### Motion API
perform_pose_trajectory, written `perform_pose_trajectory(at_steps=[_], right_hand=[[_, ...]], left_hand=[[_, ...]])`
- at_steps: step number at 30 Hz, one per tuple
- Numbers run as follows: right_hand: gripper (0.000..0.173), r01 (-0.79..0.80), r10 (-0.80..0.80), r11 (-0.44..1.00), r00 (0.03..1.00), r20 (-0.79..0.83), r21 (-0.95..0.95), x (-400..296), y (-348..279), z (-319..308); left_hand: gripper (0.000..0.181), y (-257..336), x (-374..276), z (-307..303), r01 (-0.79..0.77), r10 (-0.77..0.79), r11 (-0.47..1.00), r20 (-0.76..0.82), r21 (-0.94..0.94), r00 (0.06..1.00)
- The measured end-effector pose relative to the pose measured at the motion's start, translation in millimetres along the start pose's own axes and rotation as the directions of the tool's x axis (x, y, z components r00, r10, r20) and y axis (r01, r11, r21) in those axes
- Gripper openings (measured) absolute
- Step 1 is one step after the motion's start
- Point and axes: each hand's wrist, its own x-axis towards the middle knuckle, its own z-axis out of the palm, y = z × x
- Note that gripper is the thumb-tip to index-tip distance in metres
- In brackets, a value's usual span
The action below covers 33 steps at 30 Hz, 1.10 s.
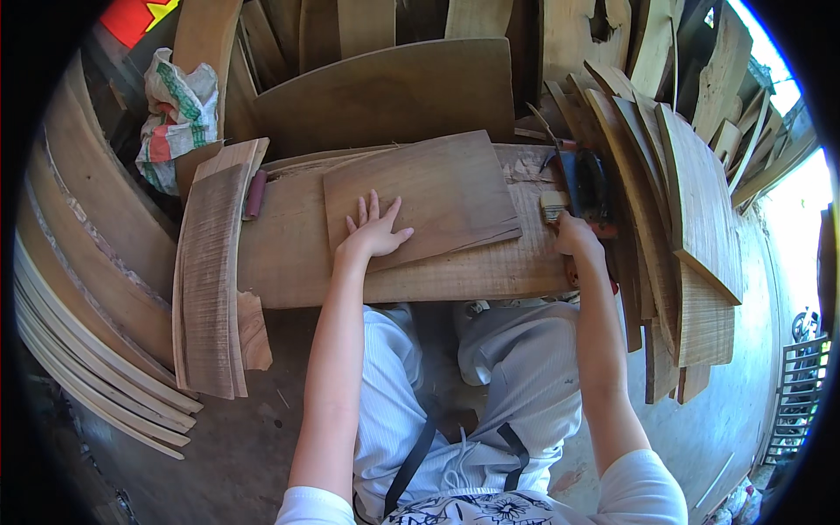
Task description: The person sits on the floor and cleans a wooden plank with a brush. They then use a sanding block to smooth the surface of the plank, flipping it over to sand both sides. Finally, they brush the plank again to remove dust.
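Note:
My left hand (374, 230) lies with spread fingers on the lower left part of a flat wooden board (440, 190). That board rests at a slight tilt on a wide wooden plank (459, 275) before me. At the plank's right end, my right hand (577, 235) is closed at the handle of a paintbrush with pale bristles (555, 202). A hand saw (567, 174) and a dark tool with red parts (594, 184) lie just beyond it. A dull red cylinder (255, 195) lies near the plank's left end.
Stacked rough boards stand at the left (210, 275) and right (702, 197) of the plank. A curved-top panel (394, 92) stands behind it. A woven plastic sack (180, 111) is at the back left. Long thin strips (105, 374) lie at the far left.

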Motion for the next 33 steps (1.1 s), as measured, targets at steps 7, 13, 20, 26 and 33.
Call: perform_pose_trajectory(at_steps=[7, 13, 20, 26, 33], right_hand=[[0.044, -0.043, 0.045, 0.999, 0.985, -0.169, 0.017, 21.5, -3.5, 25.4], [0.059, -0.256, 0.267, 0.960, 0.958, -0.100, 0.115, 8.0, -33.5, 17.7], [0.060, 0.009, -0.017, 0.378, 1.000, -0.002, 0.926, 2.9, -53.7, -20.2], [0.033, -0.102, -0.549, -0.548, 0.793, -0.265, 0.830, -7.1, -85.3, -35.0], [0.027, 0.651, -0.606, 0.571, 0.745, -0.278, 0.500, -51.4, -167.7, -20.2]], left_hand=[[0.065, -2.6, -8.1, -3.1, -0.046, 0.046, 0.999, 0.001, -0.027, 0.999], [0.062, -2.6, -16.3, -3.5, -0.055, 0.054, 0.994, -0.013, -0.097, 0.998], [0.061, -5.0, -32.1, -9.2, -0.069, 0.045, 0.977, -0.120, -0.203, 0.992], [0.062, -24.2, -45.2, -9.0, 0.010, -0.034, 0.989, -0.155, -0.150, 0.987], [0.065, -46.4, -41.3, -6.7, 0.072, -0.088, 0.988, -0.113, -0.139, 0.990]])
